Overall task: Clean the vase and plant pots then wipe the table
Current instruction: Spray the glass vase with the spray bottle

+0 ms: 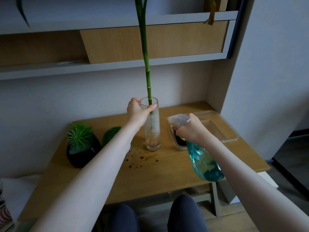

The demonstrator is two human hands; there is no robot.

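The vase stood upright near the middle of the bench, with a long green stalk rising out of it. The left hand was wrapped around the top of the vase, thumb on the near side of the rim and fingers behind. I judge this hold was to keep the tall, narrow glass from tipping, because the stalk made it top-heavy.

The right hand was clamped on the neck of a spray bottle, with the blue body hanging down toward the person and the nozzle turned toward the vase. The bottle was beside the vase, not touching it. It seemed to be aimed for spraying the glass; the upper wall of the vase looked cloudy. Whether a finger was pressing the trigger, I could not tell.

Brown residue lay at the bottom of the vase, and brown spots were scattered on the bench just in front of it, so the wiping of the bench was not yet done.

A clear tray stood to the right of the vase, behind the right hand, with something dark inside at its near end, perhaps kept there as a cleaning tool. On the left stood a black pot with a spiky plant, and a second green plant partly hidden behind the left forearm. Both seemed to wait for their turn.
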